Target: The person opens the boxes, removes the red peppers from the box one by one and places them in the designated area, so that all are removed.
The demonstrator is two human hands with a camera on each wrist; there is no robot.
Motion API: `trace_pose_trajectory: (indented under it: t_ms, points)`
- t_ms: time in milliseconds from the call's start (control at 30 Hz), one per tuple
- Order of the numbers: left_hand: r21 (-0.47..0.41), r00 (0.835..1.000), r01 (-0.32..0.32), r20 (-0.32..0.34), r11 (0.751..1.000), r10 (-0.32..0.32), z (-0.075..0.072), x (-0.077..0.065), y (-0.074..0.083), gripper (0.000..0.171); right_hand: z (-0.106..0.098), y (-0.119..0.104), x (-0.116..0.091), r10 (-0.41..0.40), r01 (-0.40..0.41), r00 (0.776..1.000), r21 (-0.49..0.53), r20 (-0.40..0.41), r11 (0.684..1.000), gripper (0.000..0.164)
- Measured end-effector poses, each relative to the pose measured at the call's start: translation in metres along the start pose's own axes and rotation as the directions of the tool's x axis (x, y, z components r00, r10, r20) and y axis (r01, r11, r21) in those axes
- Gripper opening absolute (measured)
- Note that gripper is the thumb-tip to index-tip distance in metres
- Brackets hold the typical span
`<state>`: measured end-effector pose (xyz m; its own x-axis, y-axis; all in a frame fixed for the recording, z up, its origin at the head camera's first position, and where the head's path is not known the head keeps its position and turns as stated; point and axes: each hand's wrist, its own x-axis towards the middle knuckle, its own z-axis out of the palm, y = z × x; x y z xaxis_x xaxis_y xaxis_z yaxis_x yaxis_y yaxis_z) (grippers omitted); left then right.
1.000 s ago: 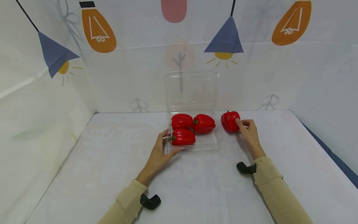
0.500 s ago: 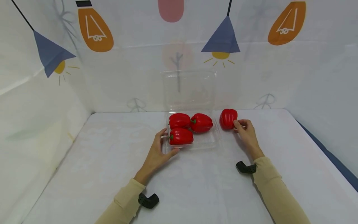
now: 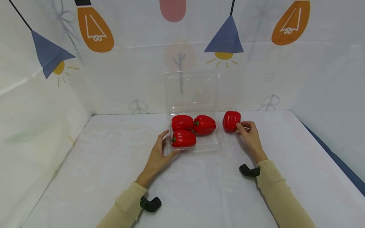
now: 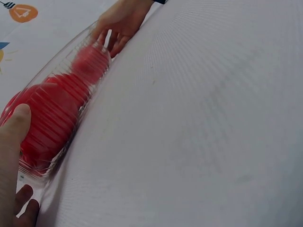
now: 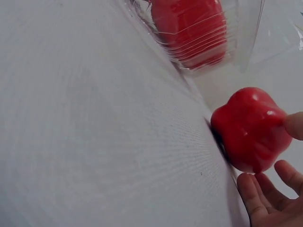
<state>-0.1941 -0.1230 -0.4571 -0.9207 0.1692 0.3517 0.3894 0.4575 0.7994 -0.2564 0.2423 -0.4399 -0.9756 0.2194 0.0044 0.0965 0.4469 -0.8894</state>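
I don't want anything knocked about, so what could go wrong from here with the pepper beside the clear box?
The loose pepper might slip or roll if lifted: in the head view, the right grip meets it just at its right side. The main gap in the clear box is at its front right, so bringing the pepper in could nudge the three peppers inside. The clear lid stands raised behind the box, and a knock might swing it forward.

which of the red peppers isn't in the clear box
The pepper right of the clear box, with the right hand touching it; the other three peppers lie inside the box.
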Motion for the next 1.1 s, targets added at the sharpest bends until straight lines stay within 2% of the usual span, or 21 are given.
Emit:
trace_pose_trajectory:
  t_ms: [100,200,333,433,700,967,1100]
  points:
    - [-0.018,1.000,-0.017,-0.005,1.000,0.017,0.000,0.000,0.000,0.083,0.001,-0.001,-0.002,-0.011,0.011,1.000,0.031,-0.026,0.999,0.061]
    - [-0.038,1.000,-0.027,-0.008,0.999,0.027,-0.001,0.000,-0.001,0.082,0.002,-0.001,-0.003,-0.043,0.052,0.996,0.105,-0.082,0.993,0.048]
    - [-0.047,1.000,-0.024,-0.003,0.999,0.024,-0.001,0.000,0.000,0.081,0.004,0.001,-0.004,-0.080,0.118,0.981,0.214,-0.178,0.970,0.025]
    - [-0.051,1.000,-0.026,-0.001,0.998,0.026,-0.001,0.000,0.001,0.081,0.004,0.003,-0.003,-0.113,0.168,0.969,0.253,-0.218,0.953,0.012]
    - [-0.078,1.000,-0.031,-0.008,0.996,0.030,-0.002,0.000,-0.001,0.081,0.005,0.001,-0.004,-0.210,0.275,0.946,0.263,-0.248,0.925,0.008]
    - [-0.069,1.000,-0.023,-0.003,0.997,0.023,-0.002,0.001,-0.002,0.080,0.007,-0.003,-0.004,-0.224,0.293,0.940,0.274,-0.257,0.916,0.006]
    - [-0.085,1.000,-0.024,0.000,0.996,0.024,-0.007,-0.001,0.016,0.079,0.006,-0.009,-0.009,-0.244,0.307,0.943,0.303,-0.228,0.902,0.008]
